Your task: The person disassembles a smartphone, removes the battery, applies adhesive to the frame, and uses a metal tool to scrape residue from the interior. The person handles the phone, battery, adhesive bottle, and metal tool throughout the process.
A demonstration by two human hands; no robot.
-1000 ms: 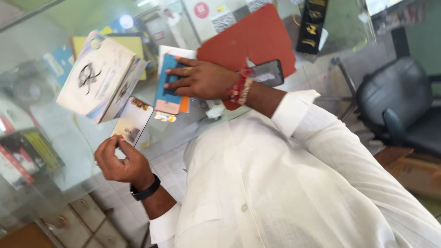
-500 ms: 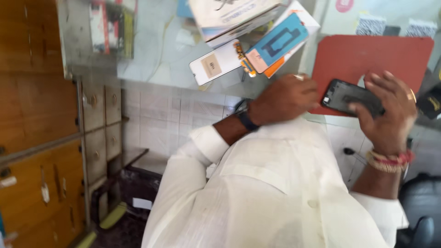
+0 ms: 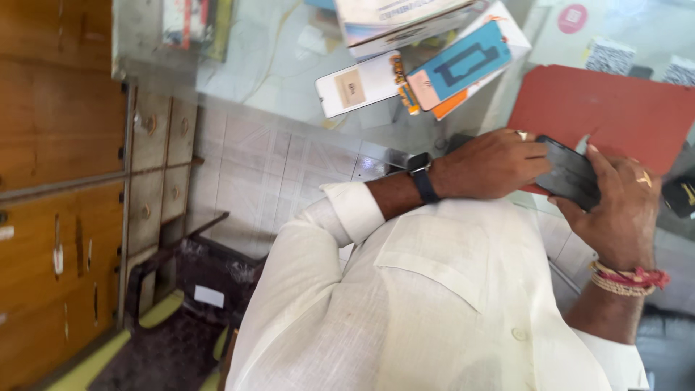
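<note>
I have the dark phone (image 3: 568, 174) off the glass desk (image 3: 289, 80): right hand (image 3: 615, 206) fingers clamped around it, left hand (image 3: 492, 163) fingers together pressing its face; packets (image 3: 427, 69) lie untouched

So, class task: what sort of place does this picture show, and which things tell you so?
Probably a small mobile-phone accessory or repair shop. A glass counter carries boxed accessory packs, both hands work on a dark phone beside a red mat, and wooden drawers line the side.

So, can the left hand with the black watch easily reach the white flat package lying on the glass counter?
Probably yes: the left hand rests on the dark phone near the white flat package, with only bare glass counter between them and nothing in the way.
</note>
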